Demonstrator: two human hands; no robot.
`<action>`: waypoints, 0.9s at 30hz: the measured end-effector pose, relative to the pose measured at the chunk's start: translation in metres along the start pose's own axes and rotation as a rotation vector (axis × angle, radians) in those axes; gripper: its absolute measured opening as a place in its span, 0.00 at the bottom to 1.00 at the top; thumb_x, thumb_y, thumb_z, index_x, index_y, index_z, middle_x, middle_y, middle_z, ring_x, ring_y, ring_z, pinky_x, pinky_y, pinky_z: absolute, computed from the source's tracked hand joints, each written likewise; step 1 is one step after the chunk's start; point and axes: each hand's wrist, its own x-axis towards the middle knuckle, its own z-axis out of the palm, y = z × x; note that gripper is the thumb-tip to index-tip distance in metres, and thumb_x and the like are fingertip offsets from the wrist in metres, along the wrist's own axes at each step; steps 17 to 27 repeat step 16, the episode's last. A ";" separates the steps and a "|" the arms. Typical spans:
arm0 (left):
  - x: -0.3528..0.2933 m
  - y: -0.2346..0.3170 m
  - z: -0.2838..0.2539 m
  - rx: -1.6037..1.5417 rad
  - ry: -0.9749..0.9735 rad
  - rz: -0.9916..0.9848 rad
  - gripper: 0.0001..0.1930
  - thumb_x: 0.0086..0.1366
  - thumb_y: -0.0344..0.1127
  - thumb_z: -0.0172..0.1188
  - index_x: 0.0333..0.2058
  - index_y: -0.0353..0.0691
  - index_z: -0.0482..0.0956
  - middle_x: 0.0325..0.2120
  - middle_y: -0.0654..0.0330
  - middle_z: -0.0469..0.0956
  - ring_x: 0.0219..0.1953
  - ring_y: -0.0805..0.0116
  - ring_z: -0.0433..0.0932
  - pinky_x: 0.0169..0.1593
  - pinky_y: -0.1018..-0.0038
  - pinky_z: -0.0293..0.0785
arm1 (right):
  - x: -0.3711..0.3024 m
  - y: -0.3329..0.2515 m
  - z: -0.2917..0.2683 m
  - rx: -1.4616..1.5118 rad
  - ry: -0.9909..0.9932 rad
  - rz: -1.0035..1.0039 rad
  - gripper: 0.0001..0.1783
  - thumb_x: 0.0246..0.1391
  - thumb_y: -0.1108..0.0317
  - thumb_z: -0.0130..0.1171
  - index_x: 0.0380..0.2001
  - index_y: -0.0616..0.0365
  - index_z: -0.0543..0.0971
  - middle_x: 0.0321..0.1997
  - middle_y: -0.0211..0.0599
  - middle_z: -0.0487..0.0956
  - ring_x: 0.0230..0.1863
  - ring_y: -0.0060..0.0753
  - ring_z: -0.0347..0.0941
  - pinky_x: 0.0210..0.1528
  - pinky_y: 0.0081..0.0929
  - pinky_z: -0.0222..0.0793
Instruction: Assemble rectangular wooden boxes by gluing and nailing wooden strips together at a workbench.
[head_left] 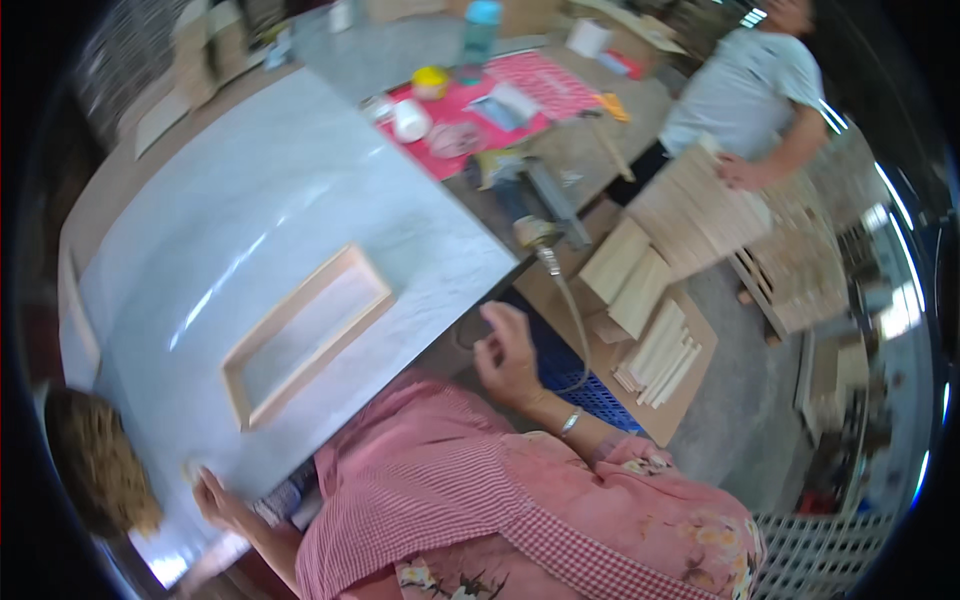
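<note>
A narrow rectangular frame of pale wood (300,345) lies on the glossy grey-white tabletop (300,180). At the table's near left edge is my left hand (218,503), its fingers drawn together by a small pale thing at the tips, too blurred to name. My right hand (510,355) hovers off the table's right edge with loosely bent fingers apart and nothing visible in them. Past it, a nail gun (520,205) with an air hose (578,320) rests on the bench.
Wood strips (660,360) and boards (625,275) lie on a cardboard sheet (660,425) to the right, above a blue crate (590,385). Farther back, a person (745,100) touches a board stack (700,210). A brown bristly object (95,455) stands far left; a bottle (480,40) stands behind.
</note>
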 end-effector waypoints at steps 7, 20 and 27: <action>-0.010 0.131 -0.041 -0.241 -0.182 0.056 0.26 0.77 0.50 0.50 0.23 0.40 0.77 0.21 0.65 0.74 0.24 0.78 0.66 0.31 0.81 0.62 | 0.041 -0.060 -0.004 0.215 -0.325 -0.051 0.25 0.53 0.79 0.60 0.56 0.63 0.75 0.46 0.40 0.80 0.33 0.26 0.72 0.35 0.21 0.70; -0.067 0.258 0.003 -0.686 -1.495 0.285 0.10 0.58 0.35 0.76 0.30 0.36 0.84 0.29 0.57 0.81 0.23 0.74 0.68 0.30 0.76 0.68 | 0.076 -0.180 0.077 0.658 -0.902 -0.588 0.29 0.52 0.70 0.68 0.58 0.60 0.75 0.53 0.41 0.80 0.49 0.42 0.75 0.55 0.33 0.70; -0.067 0.258 0.003 -0.686 -1.495 0.285 0.10 0.58 0.35 0.76 0.30 0.36 0.84 0.29 0.57 0.81 0.23 0.74 0.68 0.30 0.76 0.68 | 0.076 -0.180 0.077 0.658 -0.902 -0.588 0.29 0.52 0.70 0.68 0.58 0.60 0.75 0.53 0.41 0.80 0.49 0.42 0.75 0.55 0.33 0.70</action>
